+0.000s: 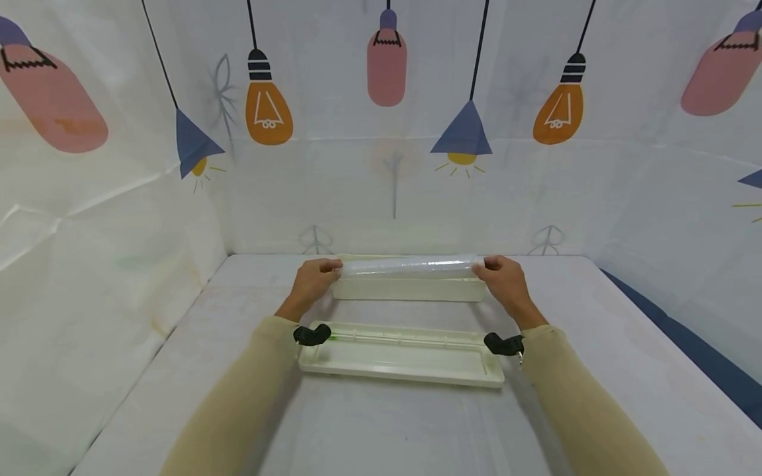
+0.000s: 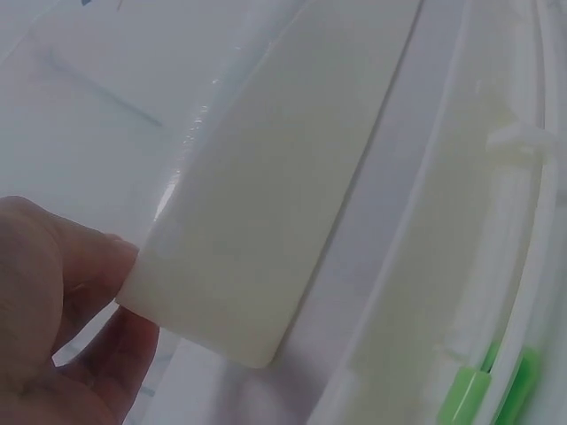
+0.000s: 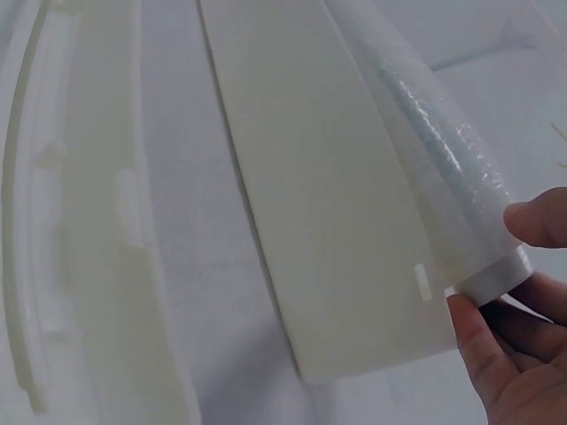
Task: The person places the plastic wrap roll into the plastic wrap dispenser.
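A roll of clear cling film [image 1: 411, 266] spans both hands over the back of the table, at the top of a long cream plastic box [image 1: 409, 291]. My left hand [image 1: 311, 283] grips the roll's left end, thumb and fingers close by the box's corner. At the other end, my right hand [image 1: 506, 283] holds the roll by its core [image 3: 500, 276], thumb above and fingers below. In the right wrist view this end sits higher, at the box's rim. The box's inside is mostly hidden behind its front wall.
Nearer me lies the long cream lid [image 1: 399, 363], its ridged inner side facing up, with a small green slider [image 2: 463, 397] at its left end. A white sheet printed with lamps [image 1: 381, 192] rises behind the table [image 1: 381, 430].
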### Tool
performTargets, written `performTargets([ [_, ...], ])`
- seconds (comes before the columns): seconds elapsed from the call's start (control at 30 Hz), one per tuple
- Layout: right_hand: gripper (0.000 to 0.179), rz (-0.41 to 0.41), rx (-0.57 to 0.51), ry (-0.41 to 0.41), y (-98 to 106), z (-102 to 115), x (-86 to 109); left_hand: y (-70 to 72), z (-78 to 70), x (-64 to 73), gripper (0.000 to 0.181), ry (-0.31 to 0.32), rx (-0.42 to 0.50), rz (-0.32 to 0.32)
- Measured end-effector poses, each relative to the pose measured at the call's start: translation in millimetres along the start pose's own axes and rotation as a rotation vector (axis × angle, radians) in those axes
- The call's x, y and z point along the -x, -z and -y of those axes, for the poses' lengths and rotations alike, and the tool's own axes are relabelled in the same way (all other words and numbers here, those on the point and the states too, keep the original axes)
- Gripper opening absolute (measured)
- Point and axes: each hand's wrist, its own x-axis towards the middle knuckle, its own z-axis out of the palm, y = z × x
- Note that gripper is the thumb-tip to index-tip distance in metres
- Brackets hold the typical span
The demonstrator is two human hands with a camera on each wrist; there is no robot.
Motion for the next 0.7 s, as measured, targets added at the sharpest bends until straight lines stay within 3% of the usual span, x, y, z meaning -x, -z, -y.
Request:
performTargets([
  [0.47,0.052,-0.005,-0.024,-0.02,-0.6,1.5,-1.1,-0.4,0.5,2.5,0.028,-0.008,0.001,-0.007],
  [0.7,0.057,0.011,-0.1,-0.033,0.6,1.4,-1.4,-1.8,3.2,1.5,0.028,-0.012,-0.002,-0.014],
])
